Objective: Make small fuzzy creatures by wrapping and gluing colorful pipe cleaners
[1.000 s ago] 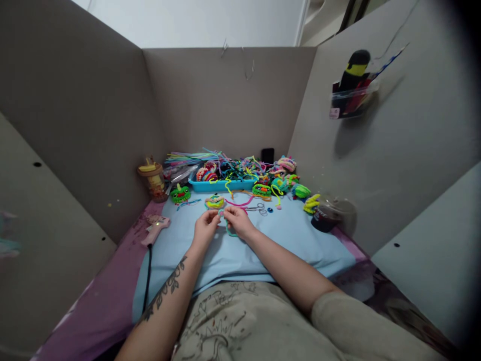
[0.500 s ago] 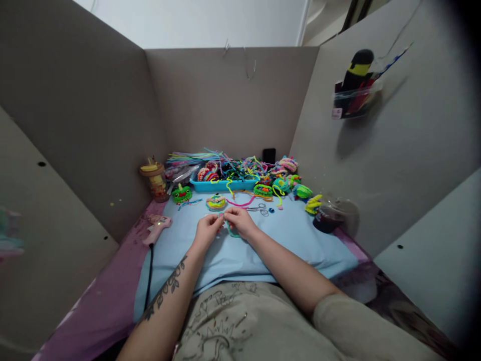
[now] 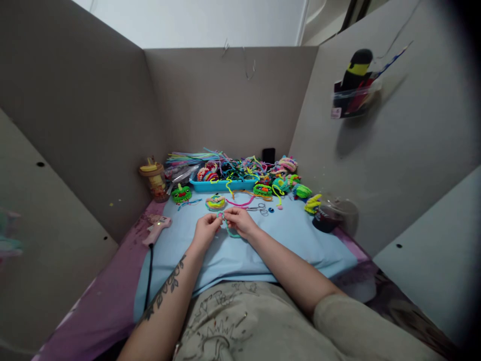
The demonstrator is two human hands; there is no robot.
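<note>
Over the middle of the blue cloth (image 3: pixel 270 250), my left hand (image 3: pixel 207 228) and my right hand (image 3: pixel 239 221) meet fingertip to fingertip. Both pinch a teal pipe cleaner (image 3: pixel 233 234), whose loose part loops down below my right fingers. A small pink bit shows at my left fingertips, partly hidden. Just beyond my hands lies a round yellow and teal pipe-cleaner piece (image 3: pixel 215 202). Scissors (image 3: pixel 260 209) rest to its right, near a small blue bead-like piece (image 3: pixel 271 210) and a magenta pipe cleaner (image 3: pixel 241 203).
A blue tray (image 3: pixel 225 186) heaped with pipe cleaners stands at the back. Green pipe-cleaner figures (image 3: pixel 182 194) sit around it. On the left are a tumbler (image 3: pixel 154 179) and a pink glue gun (image 3: pixel 158 229) with a cord. A dark cup (image 3: pixel 327 218) stands right. Panels enclose three sides.
My fingers have shifted slightly around the pipe cleaner, and more of its teal loop shows below my right hand. Everything else lies as before.
</note>
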